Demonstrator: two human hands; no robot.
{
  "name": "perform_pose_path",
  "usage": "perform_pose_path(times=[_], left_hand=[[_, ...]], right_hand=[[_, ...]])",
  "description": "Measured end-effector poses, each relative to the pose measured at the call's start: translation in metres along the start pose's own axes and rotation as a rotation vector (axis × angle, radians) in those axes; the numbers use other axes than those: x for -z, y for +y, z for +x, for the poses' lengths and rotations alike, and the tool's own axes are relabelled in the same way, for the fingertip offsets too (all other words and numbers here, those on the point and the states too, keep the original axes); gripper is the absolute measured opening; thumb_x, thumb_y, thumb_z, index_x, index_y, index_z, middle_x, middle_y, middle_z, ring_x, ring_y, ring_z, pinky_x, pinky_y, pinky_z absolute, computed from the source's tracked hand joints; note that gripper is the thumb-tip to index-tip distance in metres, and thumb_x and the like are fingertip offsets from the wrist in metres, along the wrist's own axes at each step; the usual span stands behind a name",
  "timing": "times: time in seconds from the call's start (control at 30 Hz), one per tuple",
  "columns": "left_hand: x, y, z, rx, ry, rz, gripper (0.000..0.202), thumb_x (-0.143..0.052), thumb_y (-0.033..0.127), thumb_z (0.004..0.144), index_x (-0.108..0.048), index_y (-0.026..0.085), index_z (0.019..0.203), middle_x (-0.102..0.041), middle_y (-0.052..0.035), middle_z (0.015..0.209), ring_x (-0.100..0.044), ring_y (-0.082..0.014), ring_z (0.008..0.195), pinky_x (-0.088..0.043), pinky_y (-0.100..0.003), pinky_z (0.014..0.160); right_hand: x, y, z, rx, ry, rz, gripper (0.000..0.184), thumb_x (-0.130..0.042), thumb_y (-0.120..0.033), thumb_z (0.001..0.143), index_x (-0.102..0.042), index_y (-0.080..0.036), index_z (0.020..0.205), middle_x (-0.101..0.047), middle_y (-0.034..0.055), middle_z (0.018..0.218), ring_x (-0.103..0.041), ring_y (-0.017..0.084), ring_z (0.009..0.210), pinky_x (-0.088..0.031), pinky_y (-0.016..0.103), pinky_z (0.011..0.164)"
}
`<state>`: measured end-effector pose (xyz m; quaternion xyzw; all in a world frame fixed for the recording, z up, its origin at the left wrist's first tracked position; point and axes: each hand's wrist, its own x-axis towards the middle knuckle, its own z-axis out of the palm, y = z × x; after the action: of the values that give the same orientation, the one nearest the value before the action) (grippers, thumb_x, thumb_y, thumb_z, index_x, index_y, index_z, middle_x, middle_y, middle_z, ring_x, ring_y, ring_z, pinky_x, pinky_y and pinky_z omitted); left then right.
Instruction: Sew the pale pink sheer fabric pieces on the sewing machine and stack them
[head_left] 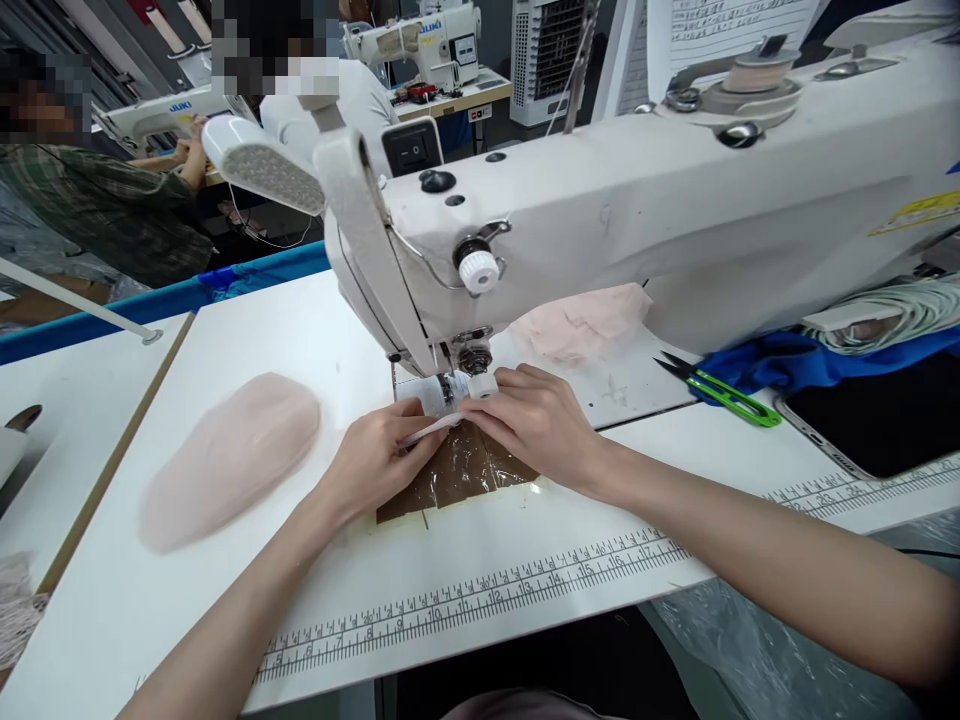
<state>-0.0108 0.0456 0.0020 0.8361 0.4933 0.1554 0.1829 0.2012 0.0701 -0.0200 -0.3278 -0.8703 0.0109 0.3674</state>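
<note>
Just in front of the needle area of a white sewing machine (570, 230), both my hands pinch a narrow strip of pale fabric (433, 430). My left hand (379, 455) is closed on its left end, thumb and fingers together. The other end sits in the closed fingers of my right hand (536, 425), close beside the presser foot, which is partly hidden. Beneath the hands lies a brown patch covered with clear tape (469, 470). A flat pale pink fabric piece (232, 460) rests left of my hands, and a crumpled pink fabric piece (581, 325) lies behind my right hand.
Green thread snips (731, 395), blue cloth (757, 365) and a phone (870, 410) are on the right. A printed ruler (465, 605) runs along the table's front edge. Two people (90, 200) are beyond the table, near other sewing machines (427, 50).
</note>
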Motion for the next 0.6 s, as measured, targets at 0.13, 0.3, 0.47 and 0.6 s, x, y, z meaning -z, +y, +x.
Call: perform_pose_path(times=[0.13, 0.3, 0.47, 0.6], left_hand=[[-0.004, 0.0, -0.008, -0.107, 0.038, 0.13, 0.031, -0.044, 0.029, 0.095, -0.071, 0.021, 0.082, -0.051, 0.0009, 0.07, -0.044, -0.0079, 0.052, -0.035, -0.024, 0.048], [-0.014, 0.008, -0.019, -0.328, 0.2, 0.449, 0.026, -0.045, 0.027, 0.094, -0.07, 0.018, 0.091, -0.058, -0.0034, 0.073, -0.05, -0.0137, 0.058, -0.035, -0.028, 0.047], [-0.016, 0.017, -0.025, -0.402, 0.258, 0.595, 0.029, -0.05, 0.015, 0.089, -0.064, 0.017, 0.115, -0.066, -0.0113, 0.12, -0.061, -0.0264, 0.107, -0.045, -0.04, 0.08], [-0.017, 0.018, -0.028, -0.368, 0.209, 0.584, 0.033, -0.048, 0.015, 0.091, -0.06, 0.015, 0.122, -0.066, -0.0122, 0.123, -0.061, -0.0255, 0.114, -0.04, -0.045, 0.098]], right_hand=[[0.003, 0.0, -0.004, 0.041, -0.068, -0.011, 0.024, -0.047, -0.018, 0.096, -0.068, -0.017, 0.085, -0.067, -0.0005, 0.066, -0.056, 0.013, 0.068, -0.036, 0.028, 0.062], [0.008, -0.002, -0.006, 0.159, -0.155, -0.065, 0.021, -0.052, -0.015, 0.091, -0.068, -0.018, 0.078, -0.071, 0.0005, 0.075, -0.056, 0.016, 0.077, -0.039, 0.031, 0.069], [0.008, -0.004, -0.008, 0.29, -0.144, -0.119, 0.021, -0.053, -0.005, 0.085, -0.068, -0.016, 0.076, -0.074, 0.0019, 0.096, -0.061, 0.016, 0.094, -0.04, 0.034, 0.094], [0.006, -0.003, -0.01, 0.286, -0.157, -0.105, 0.02, -0.052, -0.003, 0.085, -0.068, -0.014, 0.081, -0.075, 0.0026, 0.089, -0.064, 0.016, 0.094, -0.04, 0.034, 0.098]])
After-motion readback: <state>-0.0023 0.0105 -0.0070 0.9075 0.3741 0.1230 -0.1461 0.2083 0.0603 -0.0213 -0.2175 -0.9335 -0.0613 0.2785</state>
